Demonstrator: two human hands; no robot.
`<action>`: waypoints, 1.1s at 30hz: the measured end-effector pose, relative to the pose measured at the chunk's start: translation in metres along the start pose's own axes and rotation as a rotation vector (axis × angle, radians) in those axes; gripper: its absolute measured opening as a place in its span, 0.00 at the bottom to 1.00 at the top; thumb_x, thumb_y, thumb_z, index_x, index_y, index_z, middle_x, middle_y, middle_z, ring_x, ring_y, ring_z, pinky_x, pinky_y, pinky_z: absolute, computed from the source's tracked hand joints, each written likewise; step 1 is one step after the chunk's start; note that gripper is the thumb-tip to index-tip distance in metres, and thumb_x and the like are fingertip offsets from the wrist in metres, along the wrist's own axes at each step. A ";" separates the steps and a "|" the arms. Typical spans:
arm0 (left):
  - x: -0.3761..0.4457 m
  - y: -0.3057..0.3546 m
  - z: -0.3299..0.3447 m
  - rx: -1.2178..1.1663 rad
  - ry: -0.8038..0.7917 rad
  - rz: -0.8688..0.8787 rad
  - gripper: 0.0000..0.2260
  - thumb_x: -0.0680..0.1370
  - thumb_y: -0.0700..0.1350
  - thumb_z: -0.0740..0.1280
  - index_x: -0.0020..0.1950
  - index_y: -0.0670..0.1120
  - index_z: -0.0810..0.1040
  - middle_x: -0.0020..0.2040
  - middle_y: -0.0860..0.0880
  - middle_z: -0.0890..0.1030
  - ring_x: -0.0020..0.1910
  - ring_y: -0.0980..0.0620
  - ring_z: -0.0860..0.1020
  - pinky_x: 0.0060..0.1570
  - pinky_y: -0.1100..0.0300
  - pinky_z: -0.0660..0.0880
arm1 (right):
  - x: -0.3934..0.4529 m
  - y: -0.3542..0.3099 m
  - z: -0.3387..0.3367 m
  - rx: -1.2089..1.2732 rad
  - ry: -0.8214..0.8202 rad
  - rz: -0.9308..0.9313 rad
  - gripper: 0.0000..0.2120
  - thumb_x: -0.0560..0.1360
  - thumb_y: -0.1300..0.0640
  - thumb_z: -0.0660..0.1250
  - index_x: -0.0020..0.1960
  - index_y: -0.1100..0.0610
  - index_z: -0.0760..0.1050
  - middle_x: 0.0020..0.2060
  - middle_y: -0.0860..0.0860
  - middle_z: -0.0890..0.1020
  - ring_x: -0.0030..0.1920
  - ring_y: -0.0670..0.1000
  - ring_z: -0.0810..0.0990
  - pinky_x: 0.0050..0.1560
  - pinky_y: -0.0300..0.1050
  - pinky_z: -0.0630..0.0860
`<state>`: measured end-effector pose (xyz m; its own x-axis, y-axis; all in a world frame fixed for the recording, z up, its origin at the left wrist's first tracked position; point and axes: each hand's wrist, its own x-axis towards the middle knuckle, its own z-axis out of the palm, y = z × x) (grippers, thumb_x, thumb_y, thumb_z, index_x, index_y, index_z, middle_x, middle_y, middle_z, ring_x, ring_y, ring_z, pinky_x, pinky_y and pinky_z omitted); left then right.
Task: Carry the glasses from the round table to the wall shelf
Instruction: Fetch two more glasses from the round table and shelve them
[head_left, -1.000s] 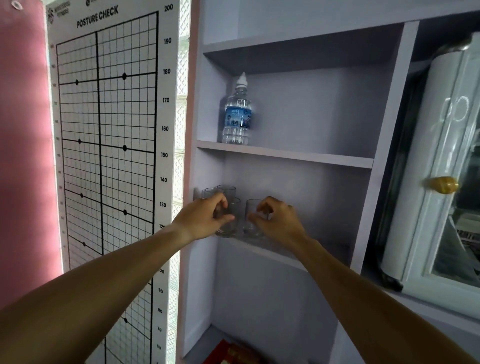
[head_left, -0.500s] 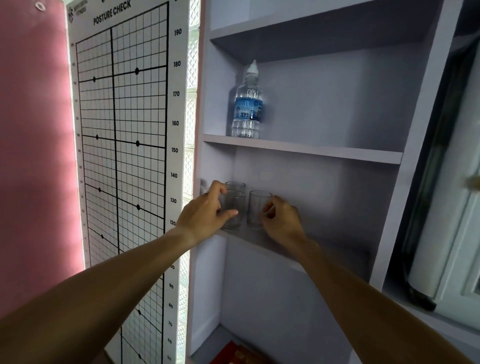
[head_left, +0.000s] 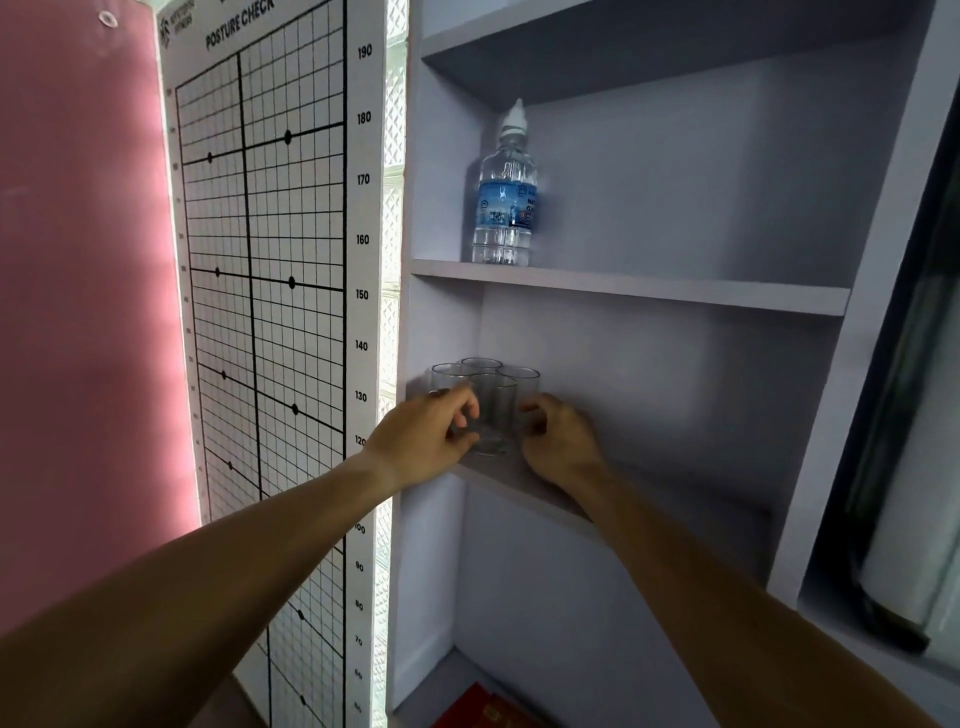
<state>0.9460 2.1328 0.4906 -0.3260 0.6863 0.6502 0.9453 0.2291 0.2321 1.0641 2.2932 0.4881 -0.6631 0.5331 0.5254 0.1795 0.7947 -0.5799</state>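
Clear glasses (head_left: 485, 400), four in a tight cluster, stand at the left end of the lower shelf (head_left: 524, 486). My left hand (head_left: 423, 441) curls loosely beside the front glass; my right hand (head_left: 558, 441) likewise. Whether either grips, I cannot tell. A bottle (head_left: 506, 192) stands one shelf up.

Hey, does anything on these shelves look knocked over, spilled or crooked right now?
Nothing stands out. Four clear glasses stand upright in a tight cluster at the left end of the lower shelf, with the left hand and right hand around the front one. The water bottle above stands upright and capped.
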 end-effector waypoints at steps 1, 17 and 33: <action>0.000 -0.001 0.000 0.002 0.006 -0.005 0.10 0.75 0.48 0.72 0.52 0.50 0.73 0.45 0.55 0.80 0.40 0.53 0.80 0.44 0.52 0.80 | 0.000 -0.003 0.000 0.008 -0.011 -0.018 0.18 0.70 0.66 0.65 0.57 0.54 0.80 0.48 0.52 0.85 0.50 0.54 0.82 0.50 0.39 0.75; -0.008 -0.001 -0.013 0.095 -0.127 -0.100 0.12 0.75 0.53 0.70 0.55 0.52 0.73 0.50 0.52 0.81 0.47 0.51 0.81 0.49 0.53 0.79 | -0.007 -0.006 -0.004 -0.039 -0.005 -0.050 0.06 0.68 0.62 0.68 0.45 0.54 0.75 0.40 0.52 0.84 0.43 0.56 0.81 0.42 0.46 0.77; -0.122 -0.049 -0.085 0.346 -0.268 -0.446 0.08 0.76 0.58 0.68 0.44 0.57 0.72 0.46 0.55 0.82 0.41 0.56 0.78 0.38 0.60 0.68 | -0.056 -0.058 0.032 -0.204 -0.235 -0.500 0.12 0.75 0.50 0.67 0.36 0.53 0.71 0.33 0.49 0.78 0.35 0.53 0.77 0.37 0.45 0.73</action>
<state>0.9387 1.9791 0.4614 -0.7187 0.6121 0.3298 0.6820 0.7131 0.1627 1.0674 2.2079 0.4726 -0.8423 0.0191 0.5387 -0.0756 0.9853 -0.1531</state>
